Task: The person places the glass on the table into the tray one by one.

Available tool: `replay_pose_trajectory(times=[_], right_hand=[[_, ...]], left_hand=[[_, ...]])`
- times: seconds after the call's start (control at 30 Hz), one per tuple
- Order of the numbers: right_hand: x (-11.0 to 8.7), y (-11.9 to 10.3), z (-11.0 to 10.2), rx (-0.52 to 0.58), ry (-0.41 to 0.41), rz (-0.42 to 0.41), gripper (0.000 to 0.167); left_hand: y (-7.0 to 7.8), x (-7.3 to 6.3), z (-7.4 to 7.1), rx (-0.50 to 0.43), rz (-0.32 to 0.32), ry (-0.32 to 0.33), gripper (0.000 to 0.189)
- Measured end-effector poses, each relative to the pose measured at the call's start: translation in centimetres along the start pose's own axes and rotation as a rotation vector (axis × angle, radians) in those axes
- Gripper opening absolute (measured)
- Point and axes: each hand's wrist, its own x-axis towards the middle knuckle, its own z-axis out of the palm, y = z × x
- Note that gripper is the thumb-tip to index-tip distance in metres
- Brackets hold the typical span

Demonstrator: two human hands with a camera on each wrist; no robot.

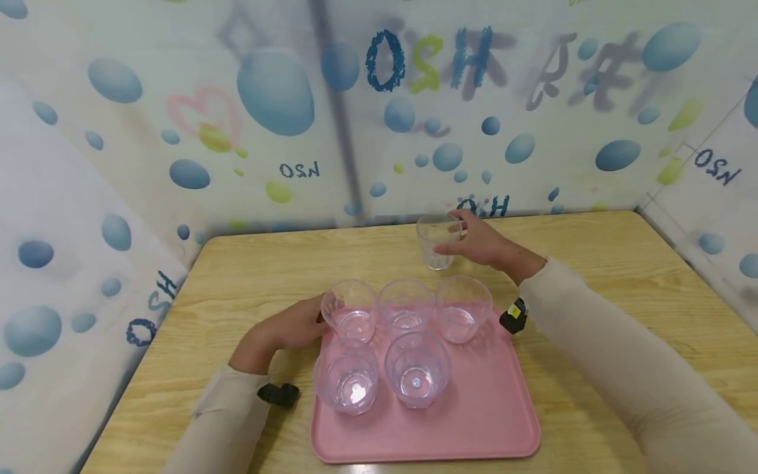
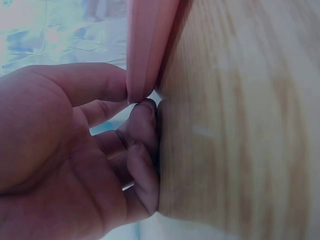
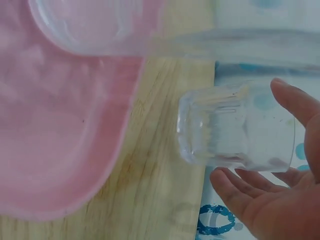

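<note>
Beyond the far edge of the pink tray (image 1: pixel 485 421), my right hand (image 1: pixel 482 243) holds a clear plastic cup (image 1: pixel 437 253). Its thumb and fingers lie on opposite sides of the cup (image 3: pixel 230 127) in the right wrist view. My left hand (image 1: pixel 299 322) is at the tray's far left corner. In the left wrist view, the thumb of that hand (image 2: pixel 65 150) presses the rim of the tray (image 2: pixel 142 50), with curled fingers low against the table. On the tray stand several more clear cups, among them a front left cup (image 1: pixel 349 382) and a front right cup (image 1: pixel 417 372).
Three cups line the tray's far side: a left cup (image 1: pixel 355 322), a middle cup (image 1: pixel 406 316) and a right cup (image 1: pixel 462 319). The tray lies on a wooden table (image 1: pixel 604 276). A patterned sheet (image 1: pixel 391 151) rises behind the table's back edge.
</note>
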Motion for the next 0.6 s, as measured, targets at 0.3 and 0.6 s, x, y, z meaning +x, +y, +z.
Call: replay_pose_trajectory(times=[0.3, 0.6], right_hand=[[-1.6, -0.8, -0.2, 0.003, 0.020, -0.027, 0.097], [-4.7, -1.7, -1.1, 0.081, 0.121, -0.086, 0.091]], left_hand=[[-0.2, 0.1, 0.0, 0.002, -0.007, -0.003, 0.047], [-0.7, 0.2, 0.1, 0.012, 0.004, -0.003, 0.044]])
